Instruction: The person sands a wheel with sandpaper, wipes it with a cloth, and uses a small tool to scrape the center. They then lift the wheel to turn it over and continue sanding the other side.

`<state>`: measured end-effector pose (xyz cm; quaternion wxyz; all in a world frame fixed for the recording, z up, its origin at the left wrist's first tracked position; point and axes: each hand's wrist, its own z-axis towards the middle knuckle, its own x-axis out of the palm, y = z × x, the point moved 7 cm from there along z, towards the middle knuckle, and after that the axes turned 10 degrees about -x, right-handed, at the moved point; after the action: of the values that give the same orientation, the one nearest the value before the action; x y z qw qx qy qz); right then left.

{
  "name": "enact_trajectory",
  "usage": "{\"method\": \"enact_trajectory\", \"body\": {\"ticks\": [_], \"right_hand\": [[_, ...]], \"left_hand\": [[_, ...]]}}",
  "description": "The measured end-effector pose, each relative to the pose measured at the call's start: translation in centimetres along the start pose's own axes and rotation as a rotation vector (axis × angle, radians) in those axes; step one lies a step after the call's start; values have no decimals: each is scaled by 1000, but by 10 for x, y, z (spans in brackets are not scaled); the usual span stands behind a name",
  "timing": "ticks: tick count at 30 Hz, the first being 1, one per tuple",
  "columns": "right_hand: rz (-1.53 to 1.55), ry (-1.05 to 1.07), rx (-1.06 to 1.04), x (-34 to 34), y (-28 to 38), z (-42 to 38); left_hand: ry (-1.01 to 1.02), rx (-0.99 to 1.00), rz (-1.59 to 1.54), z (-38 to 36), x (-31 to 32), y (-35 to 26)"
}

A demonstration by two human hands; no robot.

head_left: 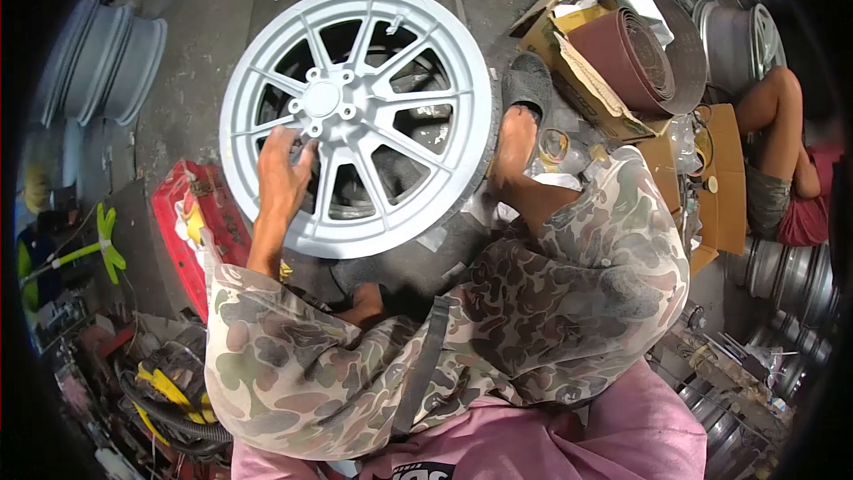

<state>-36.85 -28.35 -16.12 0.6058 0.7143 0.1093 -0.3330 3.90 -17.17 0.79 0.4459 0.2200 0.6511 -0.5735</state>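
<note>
A large light-grey primed wheel rim (466, 138) lies flat on the floor in front of me, its spokes and round hub facing up. My left hand (284, 169) reaches over the lower left of the rim, with bent fingers at a spoke beside the hub. Thumb and fingers are apart, and I make out nothing held between them. The fingertips seem to touch the spoke, near the bolt holes around the hub. My right hand is out of sight. Camouflage shorts (569, 293) cover my bent legs, and one foot wears a dark slipper (527, 80) beside the rim.
A torn cardboard box (586, 93) with a brown abrasive roll (613, 53) stands at upper right. Further right is another person's bent leg (773, 116). A red bag (182, 240) lies left of the rim. Stacked wheels (107, 62) stand at far left; hoses (169, 400) lie lower left.
</note>
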Motion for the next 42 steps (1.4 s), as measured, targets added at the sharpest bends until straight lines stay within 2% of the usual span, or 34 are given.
{"method": "enact_trajectory", "body": {"ticks": [3, 4, 7, 15, 17, 19, 21, 23, 25, 26, 27, 28, 29, 31, 32, 33, 35, 36, 37, 38, 39, 40, 41, 42], "right_hand": [[144, -98, 41, -14, 22, -19], [135, -77, 48, -20, 34, -23], [132, 1, 58, -7, 12, -11], [266, 116, 57, -5, 18, -23], [476, 60, 188, -10, 27, -33], [414, 117, 167, -3, 15, -29], [431, 156, 162, 0, 12, -30], [417, 143, 150, 8, 1, -28], [586, 238, 170, 7, 17, -40], [595, 315, 148, 3, 30, -49], [512, 403, 51, -22, 50, -48], [334, 476, -104, -77, 77, -31], [100, 502, -298, -149, 107, -13], [-245, 495, -663, -222, 164, 25], [-318, 436, -961, -211, 168, 55], [-309, 491, -1012, -197, 216, 43], [-396, 642, -1084, -154, 269, 23], [-398, 718, -1101, -129, 286, 9], [-410, 741, -1238, -105, 293, -5], [-371, 734, -1373, -79, 300, -25], [-276, 789, -1366, -57, 311, -46], [-278, 746, -1443, -30, 308, -55], [-248, 609, -1565, -11, 307, -70], [-286, 592, -1547, 7, 306, -78]], "left_hand": [[-87, 73, 80, -4, -1, 6], [-63, 37, 91, -7, -3, 11], [2, -46, 108, -13, -15, 12], [49, -3, 222, -23, -29, 27], [69, -11, 194, -23, -35, 28], [154, -40, 232, -21, -34, 28], [144, -35, 192, -18, -40, 12], [-75, 167, 47, -18, -52, -23], [-97, 228, 77, -15, -48, -42], [-47, 233, 117, -12, -39, -40], [-34, 277, 165, -12, -30, -39], [-30, 278, 166, -14, -25, -39], [-25, 281, 167, -17, -22, -40], [-1, 244, 205, -22, -19, -36], [6, 279, 214, -26, -18, -39], [13, 314, 224, -30, -16, -41], [0, 302, 179, -34, -15, -39], [21, 290, 169, -35, -16, -38], [41, 281, 160, -36, -16, -38], [-36, 324, 80, -38, -26, -43], [-42, 319, 76, -35, -33, -42], [-21, 346, 20, -35, -40, -38], [3, 372, -36, -36, -46, -33], [-75, 330, -81, -31, -56, -25]]}}
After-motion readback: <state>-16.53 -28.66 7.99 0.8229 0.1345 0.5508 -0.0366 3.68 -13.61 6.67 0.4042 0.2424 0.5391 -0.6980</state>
